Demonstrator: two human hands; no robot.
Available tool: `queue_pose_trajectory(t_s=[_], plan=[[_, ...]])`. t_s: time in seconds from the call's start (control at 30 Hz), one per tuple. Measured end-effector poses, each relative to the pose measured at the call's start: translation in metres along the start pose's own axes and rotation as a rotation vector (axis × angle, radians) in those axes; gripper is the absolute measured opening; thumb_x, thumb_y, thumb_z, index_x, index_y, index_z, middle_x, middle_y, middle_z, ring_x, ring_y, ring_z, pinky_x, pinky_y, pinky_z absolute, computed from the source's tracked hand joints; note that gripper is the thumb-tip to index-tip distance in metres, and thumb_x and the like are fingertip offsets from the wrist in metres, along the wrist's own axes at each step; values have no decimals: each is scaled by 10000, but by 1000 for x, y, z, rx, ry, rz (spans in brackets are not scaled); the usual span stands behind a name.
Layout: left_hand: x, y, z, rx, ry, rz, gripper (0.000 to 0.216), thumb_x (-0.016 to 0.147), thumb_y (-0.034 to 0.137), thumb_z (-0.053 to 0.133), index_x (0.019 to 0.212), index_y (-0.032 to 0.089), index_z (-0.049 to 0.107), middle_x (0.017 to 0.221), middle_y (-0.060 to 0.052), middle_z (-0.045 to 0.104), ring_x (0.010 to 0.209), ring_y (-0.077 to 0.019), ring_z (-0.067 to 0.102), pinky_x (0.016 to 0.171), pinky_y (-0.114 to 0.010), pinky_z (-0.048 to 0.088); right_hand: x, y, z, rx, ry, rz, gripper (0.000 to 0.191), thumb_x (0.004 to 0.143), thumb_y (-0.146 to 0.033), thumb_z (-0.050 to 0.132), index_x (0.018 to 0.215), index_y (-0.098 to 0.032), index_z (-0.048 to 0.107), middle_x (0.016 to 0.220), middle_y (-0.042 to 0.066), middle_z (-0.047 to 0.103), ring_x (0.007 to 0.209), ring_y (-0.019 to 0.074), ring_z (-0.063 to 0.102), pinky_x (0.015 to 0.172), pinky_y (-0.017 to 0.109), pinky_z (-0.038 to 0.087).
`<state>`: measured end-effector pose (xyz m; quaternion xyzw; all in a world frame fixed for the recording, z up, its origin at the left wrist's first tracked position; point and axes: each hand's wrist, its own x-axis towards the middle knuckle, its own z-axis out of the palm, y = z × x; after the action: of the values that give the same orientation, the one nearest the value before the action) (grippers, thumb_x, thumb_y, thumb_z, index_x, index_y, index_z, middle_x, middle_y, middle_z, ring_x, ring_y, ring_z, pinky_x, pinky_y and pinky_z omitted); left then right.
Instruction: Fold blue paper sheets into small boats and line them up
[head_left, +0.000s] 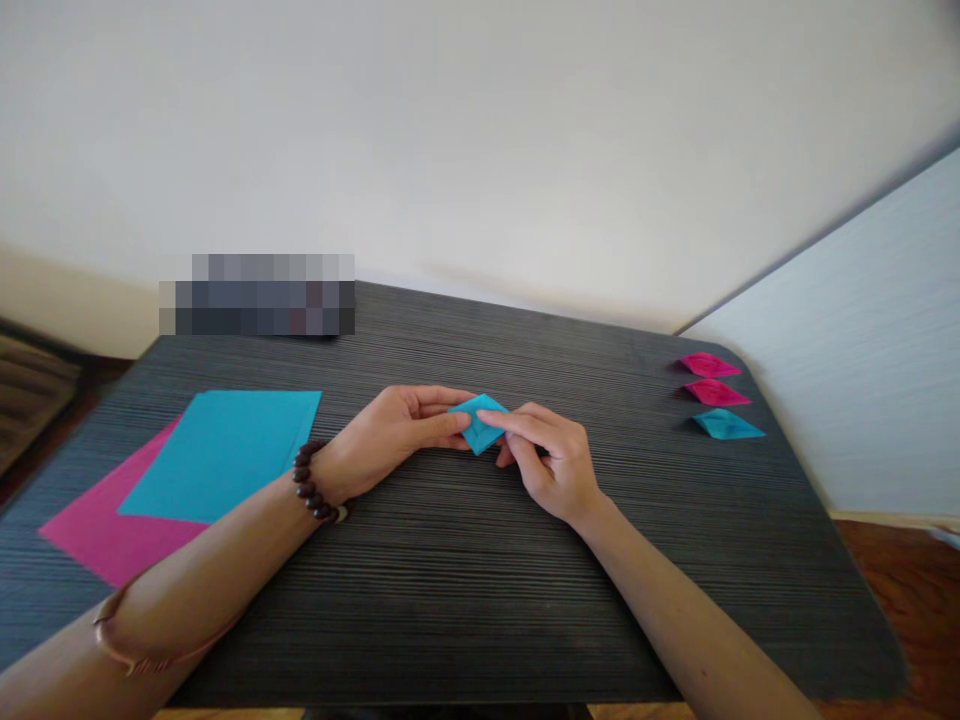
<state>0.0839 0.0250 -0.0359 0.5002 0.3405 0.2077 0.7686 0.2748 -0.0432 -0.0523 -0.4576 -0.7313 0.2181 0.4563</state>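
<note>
A small folded piece of blue paper (484, 432), roughly diamond-shaped, is held above the middle of the table. My left hand (401, 425) pinches its left corner, thumb on top and fingers behind. On the other side, my right hand (551, 455) has its index finger pressed on the paper's face, with the thumb near its right edge; the remaining fingers are curled. Beaded and cord bracelets circle my left wrist and forearm.
Blue paper sheets (232, 450) overlap pink paper (127, 520) on the table's left. Two folded pink pieces (709, 365) and a folded blue piece (727, 424) line up at the right. A pixelated patch covers something at the back left. A wall (480, 150) stands behind the dark table (450, 620).
</note>
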Motion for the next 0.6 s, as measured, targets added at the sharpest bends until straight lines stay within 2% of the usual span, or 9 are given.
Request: queue_pose_trajectory(t_s=[0.4, 0.6], plan=[[-1, 1, 3, -8, 53, 0, 343, 788, 281, 644, 1110, 164, 629, 1035, -52, 693, 943, -161, 643, 875, -257, 512, 0, -1, 0, -14, -18, 12, 349, 852, -87, 417, 1069, -237, 646, 734, 6, 576, 579, 83, 559, 595, 236, 468], [-3, 5, 7, 19, 92, -35, 383, 780, 293, 643, 1131, 144, 618, 1017, -60, 699, 920, -167, 652, 872, -269, 517, -1, -4, -1, 34, -9, 134, 394, 819, -164, 493, 1211, -201, 495, 686, -29, 540, 534, 88, 481, 566, 243, 434]])
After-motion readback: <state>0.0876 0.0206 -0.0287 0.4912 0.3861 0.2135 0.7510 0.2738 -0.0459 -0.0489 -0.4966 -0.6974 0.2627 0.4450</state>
